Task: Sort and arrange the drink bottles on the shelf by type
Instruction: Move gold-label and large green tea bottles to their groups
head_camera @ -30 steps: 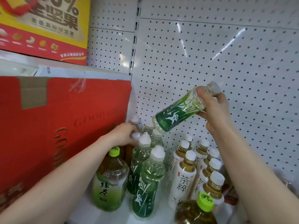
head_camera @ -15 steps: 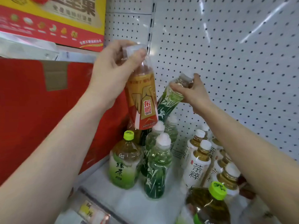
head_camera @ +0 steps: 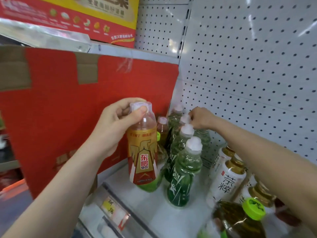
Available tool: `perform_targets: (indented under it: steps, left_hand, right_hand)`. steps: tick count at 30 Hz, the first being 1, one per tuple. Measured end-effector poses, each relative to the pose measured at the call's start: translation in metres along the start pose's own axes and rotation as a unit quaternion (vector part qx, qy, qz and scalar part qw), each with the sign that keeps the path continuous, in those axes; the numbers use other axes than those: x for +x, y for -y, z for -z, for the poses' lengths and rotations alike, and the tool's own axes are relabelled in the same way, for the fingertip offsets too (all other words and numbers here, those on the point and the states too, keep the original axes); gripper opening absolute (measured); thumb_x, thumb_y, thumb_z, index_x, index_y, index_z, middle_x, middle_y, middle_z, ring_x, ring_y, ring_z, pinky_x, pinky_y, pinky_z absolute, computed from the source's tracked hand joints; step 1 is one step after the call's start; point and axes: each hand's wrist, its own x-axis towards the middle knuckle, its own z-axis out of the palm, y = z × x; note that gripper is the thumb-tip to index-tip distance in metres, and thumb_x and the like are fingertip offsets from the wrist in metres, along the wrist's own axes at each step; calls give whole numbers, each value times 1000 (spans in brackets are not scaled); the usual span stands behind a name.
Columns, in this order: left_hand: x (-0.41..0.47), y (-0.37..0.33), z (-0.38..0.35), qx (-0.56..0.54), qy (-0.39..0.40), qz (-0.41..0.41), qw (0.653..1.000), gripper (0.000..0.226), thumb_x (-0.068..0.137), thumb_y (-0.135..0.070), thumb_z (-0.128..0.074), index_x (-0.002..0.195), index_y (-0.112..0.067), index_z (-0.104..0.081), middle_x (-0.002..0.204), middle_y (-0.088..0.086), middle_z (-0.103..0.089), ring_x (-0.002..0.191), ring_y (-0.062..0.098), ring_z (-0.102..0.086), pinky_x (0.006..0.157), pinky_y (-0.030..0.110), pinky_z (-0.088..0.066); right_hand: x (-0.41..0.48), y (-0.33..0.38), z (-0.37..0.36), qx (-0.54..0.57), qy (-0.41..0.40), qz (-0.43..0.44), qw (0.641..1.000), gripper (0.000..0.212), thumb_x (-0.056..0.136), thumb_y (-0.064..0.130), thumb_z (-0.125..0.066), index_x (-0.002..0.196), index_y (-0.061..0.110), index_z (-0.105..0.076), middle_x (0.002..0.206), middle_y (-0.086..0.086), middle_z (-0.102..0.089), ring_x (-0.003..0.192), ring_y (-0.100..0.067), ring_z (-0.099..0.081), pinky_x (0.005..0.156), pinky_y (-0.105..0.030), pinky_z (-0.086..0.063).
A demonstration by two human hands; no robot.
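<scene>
The sorting looks partway done on the shelf (head_camera: 154,212). The green bottles (head_camera: 184,170) with white caps stand in one file running back towards the pegboard (head_camera: 248,66). The right hand (head_camera: 200,118) reaches to the far end of that file, fingers curled down over the top of the back green bottle (head_camera: 204,137), which stands upright just beside the others. It seems to pinch the cap, though the cap is hidden under the fingers. To the right, the white-label tea bottles (head_camera: 228,179) form their own tight group, so these two kinds look largely settled. The left hand (head_camera: 118,121) grips the energy drink bottle (head_camera: 142,152) by its cap and neck and holds it upright in the air in front of the red carton (head_camera: 68,109), clear of the shelf; it has no place yet. Behind it a green tea bottle (head_camera: 149,185) with a lime cap stands left of the green file. An amber bottle (head_camera: 162,127) with a pale cap stands further back, too blurred to name its kind. A large bottle (head_camera: 243,219), also lime-capped, sits at the front right, well apart from the green tea bottle. What is left, I judge, is to set the energy drink down with its like and to bring the lime-capped bottles together.
</scene>
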Motion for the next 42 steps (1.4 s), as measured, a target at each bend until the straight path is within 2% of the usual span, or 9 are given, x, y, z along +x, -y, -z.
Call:
perform_targets:
  steps: [4, 11, 18, 24, 27, 30, 35, 39, 42]
  left_hand:
    - [-5, 12, 0, -2, 10, 27, 1000, 27, 82, -21, -69, 107, -12, -70, 93, 1, -75, 87, 14, -69, 74, 22, -53]
    - [1, 20, -1, -26, 0, 84, 996, 29, 81, -26, -68, 106, -11, -71, 92, 2, -75, 87, 15, -69, 74, 22, -54]
    - [5, 24, 0, -25, 13, 97, 995, 31, 79, -29, -66, 105, -14, -72, 93, 3, -76, 89, 18, -70, 77, 25, -55]
    - [6, 26, 2, -20, 22, 101, 994, 31, 80, -28, -65, 106, -13, -71, 93, 4, -75, 88, 18, -70, 75, 23, -54]
    - [7, 26, 1, -13, 25, 99, 995, 33, 79, -29, -65, 106, -12, -71, 94, 3, -75, 89, 17, -70, 75, 22, -54]
    - [7, 22, -3, -14, 24, 98, 995, 34, 78, -30, -66, 106, -12, -72, 93, 2, -75, 89, 16, -70, 75, 22, -54]
    - [12, 7, -10, -16, 29, 78, 996, 37, 78, -30, -66, 109, -10, -71, 97, 6, -76, 92, 19, -70, 83, 31, -53]
    - [13, -9, -16, -31, 30, 62, 997, 36, 76, -33, -67, 106, -13, -73, 97, 7, -76, 93, 20, -69, 86, 35, -52]
    - [10, -17, -17, -45, 34, 62, 996, 40, 76, -36, -67, 108, -12, -72, 101, 10, -75, 99, 26, -69, 91, 39, -51]
  right_hand:
    - [7, 14, 14, -84, 68, -13, 994, 53, 81, 47, -76, 111, 4, -68, 105, -9, -70, 97, -27, -65, 83, -35, -52]
    - [21, 68, 22, -18, 49, 103, 993, 82, 86, 46, -71, 151, 10, -36, 153, -10, -44, 137, -28, -45, 111, -36, -36]
    - [44, 78, -12, -160, 98, 82, 979, 40, 85, 45, -72, 102, 9, -66, 107, -8, -69, 98, -27, -65, 90, -43, -55]
    - [45, 77, -5, -152, 96, 96, 979, 45, 89, 46, -66, 109, 5, -65, 97, -4, -65, 88, -20, -61, 83, -34, -51]
    - [34, 69, 21, -51, 40, 108, 992, 59, 90, 53, -62, 124, 4, -54, 120, -14, -62, 104, -27, -58, 83, -31, -44]
    - [13, 58, 49, 176, -9, 91, 980, 51, 93, 48, -61, 119, 5, -52, 116, -13, -63, 103, -26, -63, 86, -39, -55]
    - [-27, 51, 80, 443, -129, 38, 886, 38, 96, 49, -56, 107, 13, -53, 106, -6, -65, 103, -26, -66, 86, -44, -58]
    - [-61, 51, 91, 531, -204, 10, 823, 45, 98, 49, -51, 112, 7, -56, 91, -2, -67, 79, -17, -67, 65, -32, -56]
    - [-88, 54, 89, 593, -246, -15, 767, 47, 97, 50, -53, 111, 6, -59, 101, -10, -68, 87, -24, -69, 76, -39, -60]
